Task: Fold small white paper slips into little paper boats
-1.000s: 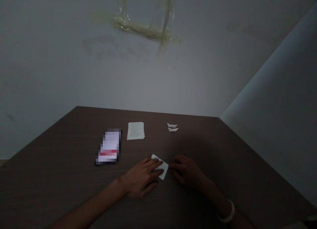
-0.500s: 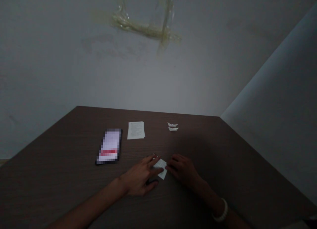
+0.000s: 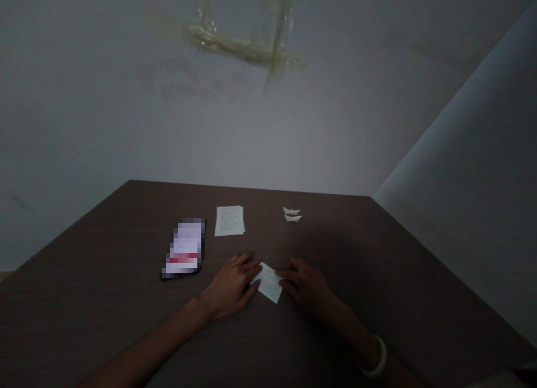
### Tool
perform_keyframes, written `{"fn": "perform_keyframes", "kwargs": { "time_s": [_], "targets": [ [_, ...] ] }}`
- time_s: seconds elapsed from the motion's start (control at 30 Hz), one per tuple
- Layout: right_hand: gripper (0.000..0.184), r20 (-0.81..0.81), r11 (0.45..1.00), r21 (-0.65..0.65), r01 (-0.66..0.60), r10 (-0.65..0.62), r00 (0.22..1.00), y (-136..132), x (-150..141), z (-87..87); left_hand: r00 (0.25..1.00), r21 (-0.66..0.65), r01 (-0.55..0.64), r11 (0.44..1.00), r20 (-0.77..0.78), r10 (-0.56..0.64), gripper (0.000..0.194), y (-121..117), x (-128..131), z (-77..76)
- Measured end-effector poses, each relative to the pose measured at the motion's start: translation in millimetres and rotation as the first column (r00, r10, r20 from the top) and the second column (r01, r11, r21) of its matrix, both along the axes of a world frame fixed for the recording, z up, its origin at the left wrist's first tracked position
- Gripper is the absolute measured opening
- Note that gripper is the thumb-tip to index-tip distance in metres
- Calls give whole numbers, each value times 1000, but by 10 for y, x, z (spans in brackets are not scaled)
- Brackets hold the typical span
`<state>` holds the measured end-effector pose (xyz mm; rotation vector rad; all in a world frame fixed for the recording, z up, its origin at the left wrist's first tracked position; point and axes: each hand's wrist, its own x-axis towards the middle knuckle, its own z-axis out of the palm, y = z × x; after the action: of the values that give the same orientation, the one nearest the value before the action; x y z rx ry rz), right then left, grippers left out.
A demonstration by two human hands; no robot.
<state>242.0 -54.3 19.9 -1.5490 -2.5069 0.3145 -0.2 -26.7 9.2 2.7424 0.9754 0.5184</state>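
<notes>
A small printed piece of paper (image 3: 269, 284) lies at an angle on the table, between my two hands. My left hand (image 3: 232, 284) has its thumb and index finger closed on the paper's left edge, palm down. On the opposite side, the bent fingers of my right hand (image 3: 305, 283) grip the right corner, with a white beaded bracelet (image 3: 380, 359) on that wrist. Fingertips cover both edges of the paper. Farther back sit two small folded paper boats (image 3: 292, 214), one in front of the other.
A phone (image 3: 183, 248) with a blurred lit screen lies left of my left hand. Behind it to the right is a small stack of printed paper sheets (image 3: 229, 220). The brown table (image 3: 104, 253) meets a grey wall (image 3: 268, 130) bearing yellowed tape (image 3: 239, 51).
My left hand has slid left from across the paper to its left edge, uncovering more of the print. My right hand stays at the right corner, fingers slightly shifted.
</notes>
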Motion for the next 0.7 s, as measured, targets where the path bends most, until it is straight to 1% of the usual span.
{"fn": "perform_keyframes", "kwargs": {
  "time_s": [0.2, 0.3, 0.43, 0.53, 0.7],
  "targets": [
    [29, 26, 999, 30, 11, -12, 1000, -47, 8, 2, 1000, 56, -19, 998, 26, 17, 31, -3, 11, -27],
    [28, -5, 998, 54, 37, -36, 999, -73, 6, -17, 999, 77, -33, 996, 36, 30, 28, -9, 16, -39],
    [38, -61, 995, 70, 74, -69, 996, -76, -32, -39, 997, 79, -49, 996, 65, 44, 29, -15, 26, -30],
    [35, -88, 995, 43, 91, -87, 992, -53, -74, -17, 996, 46, -50, 998, 72, 47, 36, -15, 28, -8],
    [35, -119, 993, -52, 103, -109, 987, 5, -125, 81, 993, -27, -42, 999, 110, 45, 42, 4, 16, 5]
  ]
}}
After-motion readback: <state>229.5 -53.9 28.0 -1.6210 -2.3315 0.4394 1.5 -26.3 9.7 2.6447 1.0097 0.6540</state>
